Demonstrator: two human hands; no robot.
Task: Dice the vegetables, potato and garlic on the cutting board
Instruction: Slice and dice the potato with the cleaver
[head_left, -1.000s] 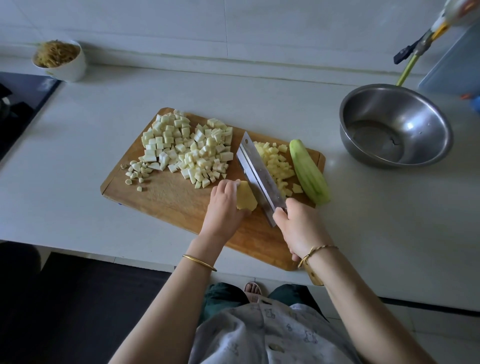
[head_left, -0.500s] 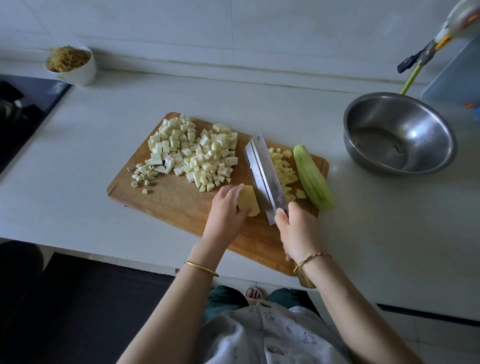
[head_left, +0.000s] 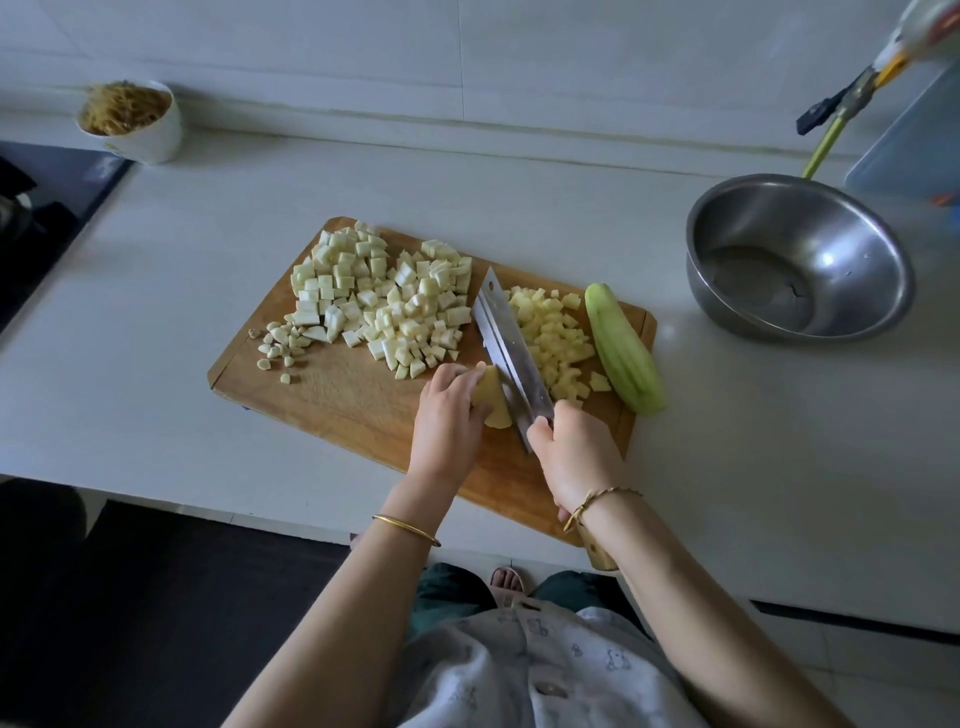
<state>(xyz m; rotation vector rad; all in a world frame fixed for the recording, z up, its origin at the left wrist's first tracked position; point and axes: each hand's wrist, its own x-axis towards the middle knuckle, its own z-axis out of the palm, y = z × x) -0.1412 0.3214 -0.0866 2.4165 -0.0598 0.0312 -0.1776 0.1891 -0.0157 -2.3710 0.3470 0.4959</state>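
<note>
Head view: right fingers (head_left: 540, 434) grip the knife (head_left: 511, 348), back down on potato (head_left: 493, 405) (left fingers (head_left: 457, 376) pinch it); dicing continues.

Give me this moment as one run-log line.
step: dicing potato piece | left hand: holds it on cutting board | right hand: grips cleaver, blade beside piece | uncut: green vegetable at board's right edge

Dim cool daylight, soft shadows; wide-angle distortion

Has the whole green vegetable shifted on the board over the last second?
No. The green vegetable lies where it did, along the cutting board's right edge beside the potato dice.
</note>
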